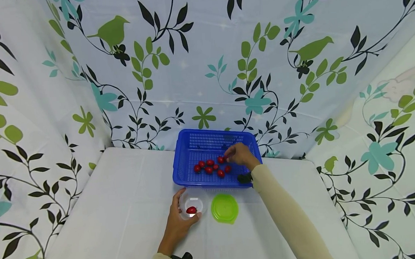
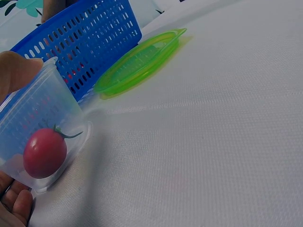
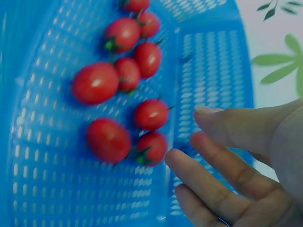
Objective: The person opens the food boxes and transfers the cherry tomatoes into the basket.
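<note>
My left hand grips a small clear plastic container, thumb at its rim and fingers around its far side. One red cherry tomato with a green stem lies inside it. My right hand reaches into the blue plastic basket, over its right part. In the right wrist view its fingertips are close beside a cherry tomato, thumb and fingers apart with nothing between them. Several more cherry tomatoes lie loose on the basket's floor.
A light green lid lies flat on the white-covered table, right of the container and in front of the basket. Behind the table hangs a printed curtain with leaves and birds, and more of it encloses both sides.
</note>
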Action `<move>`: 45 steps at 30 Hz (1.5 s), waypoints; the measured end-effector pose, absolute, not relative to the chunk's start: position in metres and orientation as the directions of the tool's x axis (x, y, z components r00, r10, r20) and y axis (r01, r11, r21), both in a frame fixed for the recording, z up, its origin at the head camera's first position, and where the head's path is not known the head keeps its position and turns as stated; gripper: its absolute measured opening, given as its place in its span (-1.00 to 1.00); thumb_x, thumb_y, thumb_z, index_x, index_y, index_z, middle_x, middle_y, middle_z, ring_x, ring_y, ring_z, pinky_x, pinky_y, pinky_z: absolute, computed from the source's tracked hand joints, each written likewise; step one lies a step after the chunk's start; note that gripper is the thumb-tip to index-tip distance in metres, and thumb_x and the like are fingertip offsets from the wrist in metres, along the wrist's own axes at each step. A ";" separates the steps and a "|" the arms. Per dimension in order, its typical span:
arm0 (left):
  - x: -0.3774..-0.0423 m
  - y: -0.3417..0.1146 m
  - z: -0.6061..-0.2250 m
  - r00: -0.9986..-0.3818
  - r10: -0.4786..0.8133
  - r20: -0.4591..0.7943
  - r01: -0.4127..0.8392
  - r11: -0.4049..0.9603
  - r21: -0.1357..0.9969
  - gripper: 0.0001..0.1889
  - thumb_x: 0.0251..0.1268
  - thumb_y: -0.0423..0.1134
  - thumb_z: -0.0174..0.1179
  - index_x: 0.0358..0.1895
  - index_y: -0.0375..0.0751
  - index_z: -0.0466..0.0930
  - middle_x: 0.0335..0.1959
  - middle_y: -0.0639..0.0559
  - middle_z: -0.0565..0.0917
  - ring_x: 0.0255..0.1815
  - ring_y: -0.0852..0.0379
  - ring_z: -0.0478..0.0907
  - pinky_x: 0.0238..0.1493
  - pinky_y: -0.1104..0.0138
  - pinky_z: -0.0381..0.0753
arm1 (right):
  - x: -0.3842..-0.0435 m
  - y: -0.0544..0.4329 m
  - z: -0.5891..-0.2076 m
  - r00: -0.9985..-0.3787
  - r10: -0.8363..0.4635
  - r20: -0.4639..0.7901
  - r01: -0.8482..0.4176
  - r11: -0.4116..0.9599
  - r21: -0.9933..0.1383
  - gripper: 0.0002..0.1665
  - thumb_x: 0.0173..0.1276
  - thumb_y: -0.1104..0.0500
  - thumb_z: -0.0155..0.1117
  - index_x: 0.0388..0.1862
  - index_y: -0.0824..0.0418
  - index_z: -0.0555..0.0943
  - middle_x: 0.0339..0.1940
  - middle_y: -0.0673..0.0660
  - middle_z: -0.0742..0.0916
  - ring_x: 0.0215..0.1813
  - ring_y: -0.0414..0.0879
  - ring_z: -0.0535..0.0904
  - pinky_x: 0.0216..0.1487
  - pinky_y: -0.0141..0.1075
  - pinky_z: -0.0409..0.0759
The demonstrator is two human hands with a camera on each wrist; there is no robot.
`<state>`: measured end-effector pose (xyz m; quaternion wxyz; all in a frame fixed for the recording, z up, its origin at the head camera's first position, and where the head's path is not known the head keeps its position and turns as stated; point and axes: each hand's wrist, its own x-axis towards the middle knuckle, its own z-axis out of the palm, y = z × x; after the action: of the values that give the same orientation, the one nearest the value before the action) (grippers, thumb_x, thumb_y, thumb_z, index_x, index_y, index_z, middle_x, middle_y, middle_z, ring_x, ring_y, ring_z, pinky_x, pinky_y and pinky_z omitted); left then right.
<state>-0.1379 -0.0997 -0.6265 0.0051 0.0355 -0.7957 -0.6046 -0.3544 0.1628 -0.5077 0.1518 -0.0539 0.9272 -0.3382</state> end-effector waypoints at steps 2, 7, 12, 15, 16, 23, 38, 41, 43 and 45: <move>-0.138 -0.100 -0.626 -0.997 -0.063 -0.034 -0.050 0.270 0.961 0.07 0.13 -0.14 0.62 0.65 0.21 0.11 0.69 -0.03 0.25 0.65 -0.20 0.23 0.45 -0.12 0.35 | -0.351 0.160 -0.502 -0.956 -0.218 -0.196 -0.042 0.764 -0.644 -0.70 0.40 0.30 0.46 0.09 0.18 0.78 0.15 0.17 0.82 0.29 0.12 0.69 0.40 0.07 0.59; -0.138 -0.100 -0.625 -0.998 -0.066 -0.022 -0.039 0.271 0.962 0.08 0.12 -0.13 0.62 0.66 0.18 0.11 0.70 -0.03 0.25 0.66 -0.21 0.22 0.46 -0.14 0.36 | -0.336 0.150 -0.482 -0.962 -0.254 -0.105 -0.117 0.722 -0.682 -0.71 0.44 0.27 0.45 0.11 0.13 0.77 0.18 0.18 0.81 0.27 0.12 0.71 0.37 0.05 0.63; -0.137 -0.100 -0.624 -0.998 -0.063 -0.017 -0.034 0.273 0.961 0.08 0.12 -0.13 0.62 0.66 0.16 0.12 0.69 -0.04 0.26 0.65 -0.22 0.23 0.45 -0.14 0.36 | -0.318 0.138 -0.468 -0.966 -0.255 -0.048 -0.150 0.701 -0.697 -0.68 0.46 0.23 0.45 0.17 0.08 0.76 0.18 0.11 0.81 0.18 0.06 0.77 0.25 -0.04 0.72; -0.137 -0.099 -0.624 -0.998 -0.062 -0.023 -0.039 0.268 0.962 0.07 0.12 -0.14 0.63 0.65 0.18 0.12 0.68 -0.04 0.27 0.64 -0.21 0.25 0.45 -0.13 0.36 | -0.307 0.132 -0.462 -0.968 -0.251 -0.010 -0.171 0.689 -0.705 -0.67 0.46 0.21 0.45 0.17 0.04 0.76 0.19 0.08 0.80 0.18 0.05 0.77 0.21 -0.04 0.75; -0.137 -0.100 -0.624 -0.998 -0.062 -0.024 -0.040 0.267 0.963 0.07 0.12 -0.14 0.63 0.65 0.18 0.12 0.68 -0.05 0.27 0.64 -0.21 0.25 0.45 -0.13 0.36 | -0.303 0.130 -0.460 -0.968 -0.251 0.003 -0.181 0.688 -0.703 -0.68 0.47 0.19 0.45 0.17 0.02 0.76 0.20 0.07 0.80 0.19 0.04 0.77 0.21 -0.03 0.74; -0.137 -0.100 -0.626 -0.998 -0.060 -0.027 -0.041 0.263 0.964 0.08 0.12 -0.15 0.62 0.66 0.21 0.12 0.69 -0.05 0.26 0.64 -0.23 0.24 0.46 -0.12 0.35 | -0.276 0.116 -0.448 -0.961 -0.262 0.085 -0.243 0.661 -0.710 -0.71 0.49 0.14 0.44 0.16 -0.02 0.75 0.18 0.01 0.81 0.18 -0.02 0.79 0.20 -0.03 0.75; -0.137 -0.100 -0.627 -0.999 -0.049 -0.022 -0.034 0.273 0.961 0.07 0.15 -0.12 0.61 0.67 0.19 0.10 0.70 -0.03 0.25 0.66 -0.21 0.23 0.46 -0.13 0.36 | -0.222 0.107 -0.457 -0.949 -0.301 0.092 -0.243 0.516 -0.821 -0.64 0.53 0.11 0.40 0.26 -0.10 0.71 0.18 -0.03 0.80 0.23 0.00 0.77 0.28 0.00 0.71; -0.137 -0.100 -0.627 -0.999 -0.047 -0.022 -0.035 0.277 0.960 0.07 0.15 -0.11 0.61 0.67 0.18 0.10 0.70 -0.04 0.25 0.67 -0.22 0.21 0.47 -0.15 0.35 | -0.214 0.106 -0.463 -0.946 -0.312 0.092 -0.242 0.488 -0.839 -0.64 0.52 0.11 0.40 0.25 -0.10 0.71 0.17 -0.01 0.81 0.21 0.00 0.77 0.28 0.01 0.71; -0.137 -0.100 -0.627 -0.999 -0.046 -0.025 -0.036 0.279 0.959 0.07 0.16 -0.12 0.60 0.68 0.18 0.09 0.70 -0.05 0.24 0.68 -0.22 0.20 0.48 -0.16 0.34 | -0.208 0.104 -0.467 -0.945 -0.315 0.085 -0.235 0.480 -0.845 -0.65 0.52 0.11 0.41 0.24 -0.09 0.72 0.17 -0.01 0.82 0.20 0.00 0.77 0.28 0.00 0.71; -0.136 -0.100 -0.627 -0.999 -0.047 -0.023 -0.035 0.283 0.959 0.08 0.16 -0.13 0.60 0.68 0.17 0.09 0.70 -0.07 0.24 0.68 -0.23 0.20 0.48 -0.17 0.35 | -0.203 0.103 -0.470 -0.944 -0.322 0.079 -0.232 0.472 -0.851 -0.65 0.52 0.11 0.40 0.24 -0.08 0.72 0.18 0.00 0.81 0.19 0.01 0.77 0.26 0.00 0.72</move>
<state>-0.1365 -0.0998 -0.6268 0.0049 0.0254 -0.8009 -0.5983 -0.2029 0.1025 -0.4697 0.0459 -0.1616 0.8566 -0.4879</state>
